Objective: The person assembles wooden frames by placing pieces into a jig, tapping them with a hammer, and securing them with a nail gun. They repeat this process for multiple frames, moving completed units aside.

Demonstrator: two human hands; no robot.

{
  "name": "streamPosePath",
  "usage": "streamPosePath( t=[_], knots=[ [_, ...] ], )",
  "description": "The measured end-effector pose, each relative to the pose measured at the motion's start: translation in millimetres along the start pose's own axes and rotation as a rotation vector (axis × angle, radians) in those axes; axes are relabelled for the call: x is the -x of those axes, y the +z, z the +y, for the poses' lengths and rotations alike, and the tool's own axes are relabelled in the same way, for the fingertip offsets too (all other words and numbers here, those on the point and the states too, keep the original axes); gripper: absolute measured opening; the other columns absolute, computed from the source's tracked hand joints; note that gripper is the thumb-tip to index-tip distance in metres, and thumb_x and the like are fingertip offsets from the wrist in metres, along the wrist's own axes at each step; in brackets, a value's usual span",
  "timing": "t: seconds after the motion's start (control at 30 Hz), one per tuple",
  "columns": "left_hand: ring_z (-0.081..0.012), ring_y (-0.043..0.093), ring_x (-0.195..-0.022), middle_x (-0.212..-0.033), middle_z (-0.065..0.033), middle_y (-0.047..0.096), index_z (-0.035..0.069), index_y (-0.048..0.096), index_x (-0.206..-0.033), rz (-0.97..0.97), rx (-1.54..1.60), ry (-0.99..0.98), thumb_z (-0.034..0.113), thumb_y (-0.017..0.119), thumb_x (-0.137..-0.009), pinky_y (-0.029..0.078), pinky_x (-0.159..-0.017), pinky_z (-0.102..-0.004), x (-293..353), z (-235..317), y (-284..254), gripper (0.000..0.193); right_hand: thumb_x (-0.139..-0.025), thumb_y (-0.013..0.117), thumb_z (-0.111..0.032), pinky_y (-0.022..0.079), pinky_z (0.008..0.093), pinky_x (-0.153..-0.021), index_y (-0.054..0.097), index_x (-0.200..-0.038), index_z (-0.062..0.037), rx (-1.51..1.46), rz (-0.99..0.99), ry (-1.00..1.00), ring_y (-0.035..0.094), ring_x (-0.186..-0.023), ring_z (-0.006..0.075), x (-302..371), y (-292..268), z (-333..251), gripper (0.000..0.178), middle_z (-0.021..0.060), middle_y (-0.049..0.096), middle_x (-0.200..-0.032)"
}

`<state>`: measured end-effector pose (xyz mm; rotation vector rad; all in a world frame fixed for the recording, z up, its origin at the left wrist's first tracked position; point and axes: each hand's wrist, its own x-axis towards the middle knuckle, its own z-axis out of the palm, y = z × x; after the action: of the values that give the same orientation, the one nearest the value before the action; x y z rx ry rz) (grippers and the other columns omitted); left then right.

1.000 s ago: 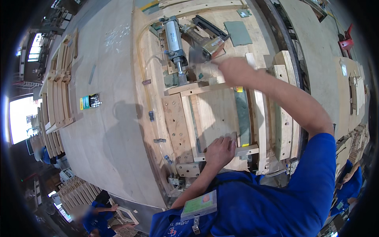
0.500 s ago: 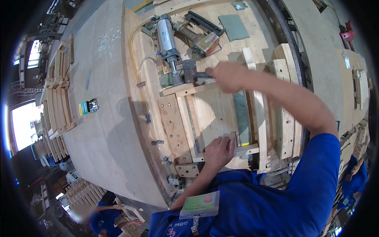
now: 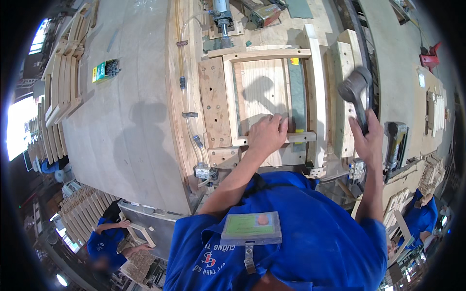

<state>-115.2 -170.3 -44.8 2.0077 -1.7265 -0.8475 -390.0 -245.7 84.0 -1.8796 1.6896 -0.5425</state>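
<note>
A pale wooden frame (image 3: 230, 92) lies in the jig on the bench. My left hand (image 3: 266, 135) is closed on its near rail (image 3: 302, 137), the fingers curled over toward the inside. Out to the right of the frame, my right hand (image 3: 369, 138) grips the handle of a dark mallet (image 3: 354, 85), its head raised above the right-hand blocks. A long pale bar (image 3: 316, 92) runs along the frame's right side. Beyond the far rail stands a pneumatic cylinder (image 3: 222, 12) with its rod pointing toward the frame.
A nail gun (image 3: 264, 13) lies at the far side, and another tool (image 3: 395, 145) hangs at the right. Drilled blocks (image 3: 213, 104) and air hoses (image 3: 186, 97) border the jig on the left. A small box (image 3: 104, 71) sits on the left board. Co-workers (image 3: 104, 237) are at both lower sides.
My right hand has swung the mallet from the frame's far left corner back to the right. My left hand stays on the near rail. The view has shifted, so the bench appears higher.
</note>
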Motion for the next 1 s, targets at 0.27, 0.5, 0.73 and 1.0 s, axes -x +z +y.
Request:
streamPosePath(
  t=[0.27, 0.5, 0.73, 1.0],
  knots=[
    [-0.0391, 0.073, -0.096, -0.099, -0.0181, 0.076, 0.008, 0.075, -0.107, -0.051, -0.086, 0.040, 0.039, 0.057, -0.104, 0.057, -0.086, -0.0532, -0.3, 5.8, -2.0, 0.036, -0.096, 0.077, -0.018, 0.049, 0.0385, -0.062, 0.064, -0.112, -0.0002, 0.107, 0.481, 0.242, 0.057, -0.063, 0.0195, 148.1, -12.3, 84.0, 0.027, 0.0167, 0.065, -0.075],
    [-0.0405, 0.073, -0.094, -0.098, -0.0191, 0.076, 0.006, 0.075, -0.105, -0.067, -0.074, 0.028, 0.036, 0.059, -0.103, 0.057, -0.086, -0.0530, 1.3, 3.6, -4.9, 0.034, -0.096, 0.077, -0.020, 0.055, 0.0443, -0.070, 0.064, -0.119, 0.0003, 0.129, 0.564, 0.375, 0.073, -0.075, 0.0387, 162.6, -8.2, 89.5, 0.033, 0.0237, 0.072, -0.084],
    [-0.0417, 0.073, -0.097, -0.103, -0.0198, 0.076, 0.005, 0.074, -0.108, -0.061, -0.062, 0.006, 0.040, 0.055, -0.105, 0.056, -0.089, -0.0531, 7.6, 6.8, -6.8, 0.041, -0.096, 0.078, -0.021, 0.056, 0.0433, -0.069, 0.068, -0.116, -0.0026, 0.354, 0.659, 0.401, 0.074, -0.075, 0.0369, 196.6, -4.2, 89.0, 0.029, 0.0212, 0.073, -0.084],
    [-0.0426, 0.073, -0.098, -0.103, -0.0221, 0.076, 0.003, 0.074, -0.108, -0.079, -0.067, -0.003, 0.039, 0.053, -0.105, 0.055, -0.091, -0.0539, 8.4, 12.7, -12.4, 0.042, -0.099, 0.077, -0.018, 0.054, 0.0399, -0.067, 0.065, -0.118, -0.0031, 0.295, 0.766, 0.141, 0.068, -0.072, 0.0280, 179.2, 11.7, 137.4, 0.027, 0.0140, 0.071, -0.092]
  ],
)
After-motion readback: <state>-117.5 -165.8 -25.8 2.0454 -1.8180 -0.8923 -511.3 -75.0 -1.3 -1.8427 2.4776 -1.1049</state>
